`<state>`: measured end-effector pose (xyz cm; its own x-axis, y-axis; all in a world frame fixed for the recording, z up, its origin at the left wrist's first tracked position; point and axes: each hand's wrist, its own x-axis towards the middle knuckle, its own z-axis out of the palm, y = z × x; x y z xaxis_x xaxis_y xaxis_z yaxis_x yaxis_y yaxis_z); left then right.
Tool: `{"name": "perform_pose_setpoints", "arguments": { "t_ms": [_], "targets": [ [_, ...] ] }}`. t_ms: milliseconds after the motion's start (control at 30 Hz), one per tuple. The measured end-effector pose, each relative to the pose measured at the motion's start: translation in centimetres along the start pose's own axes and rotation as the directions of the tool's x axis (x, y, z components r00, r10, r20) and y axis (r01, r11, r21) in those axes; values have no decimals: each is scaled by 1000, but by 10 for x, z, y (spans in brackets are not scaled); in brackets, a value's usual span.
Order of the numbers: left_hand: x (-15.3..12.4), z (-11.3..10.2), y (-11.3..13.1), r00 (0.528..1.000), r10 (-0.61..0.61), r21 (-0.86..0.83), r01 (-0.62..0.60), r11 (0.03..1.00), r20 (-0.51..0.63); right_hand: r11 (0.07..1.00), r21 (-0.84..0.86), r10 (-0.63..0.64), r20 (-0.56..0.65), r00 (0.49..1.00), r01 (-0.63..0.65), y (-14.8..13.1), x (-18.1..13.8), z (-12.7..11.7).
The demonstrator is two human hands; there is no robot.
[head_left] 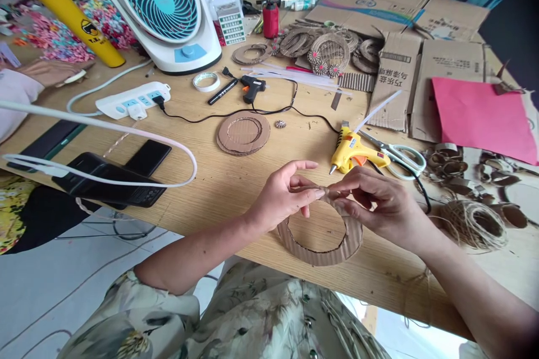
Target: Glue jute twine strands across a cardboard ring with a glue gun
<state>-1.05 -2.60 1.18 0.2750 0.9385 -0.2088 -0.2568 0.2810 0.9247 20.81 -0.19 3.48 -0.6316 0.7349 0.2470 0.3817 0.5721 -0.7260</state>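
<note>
A corrugated cardboard ring (320,252) is held just above the near edge of the wooden table (236,179). My left hand (283,196) pinches the top of the ring between thumb and fingers. My right hand (374,202) pinches the same top part from the right side, fingertips almost meeting the left ones. A yellow hot glue gun (351,151) lies just beyond my hands, its nozzle pointing left. A coil of brown twine (471,224) rests to the right of my right wrist.
A cut cardboard disc (243,133) lies mid-table. Scissors (400,156) sit beside the yellow gun. A small black glue gun (251,87), tape roll (206,81), power strip (132,102), fan (162,8), phones (109,179), cardboard rings (324,47), flattened boxes and pink paper (480,115) surround them.
</note>
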Motion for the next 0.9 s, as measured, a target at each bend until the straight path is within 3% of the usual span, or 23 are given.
{"name": "perform_pose_setpoints", "arguments": {
  "t_ms": [200, 367, 600, 900],
  "targets": [
    [4, -7, 1, 987, -108, -77, 117, 990, 119, 985, 151, 77, 18, 997, -79, 7, -1, 0],
    [9, -11, -2, 948, -210, -73, 233, 970, 240, 962, 235, 127, 50, 991, -136, 5, 0, 1],
    [8, -9, 10, 896, -318, -43, 347, 937, 309, 943, 296, 137, 82, 987, -155, 1, 1, 0],
    [7, -9, 9, 898, -269, -22, 295, 955, 348, 919, 346, 157, 112, 981, -186, -1, 2, 1]
  ]
}}
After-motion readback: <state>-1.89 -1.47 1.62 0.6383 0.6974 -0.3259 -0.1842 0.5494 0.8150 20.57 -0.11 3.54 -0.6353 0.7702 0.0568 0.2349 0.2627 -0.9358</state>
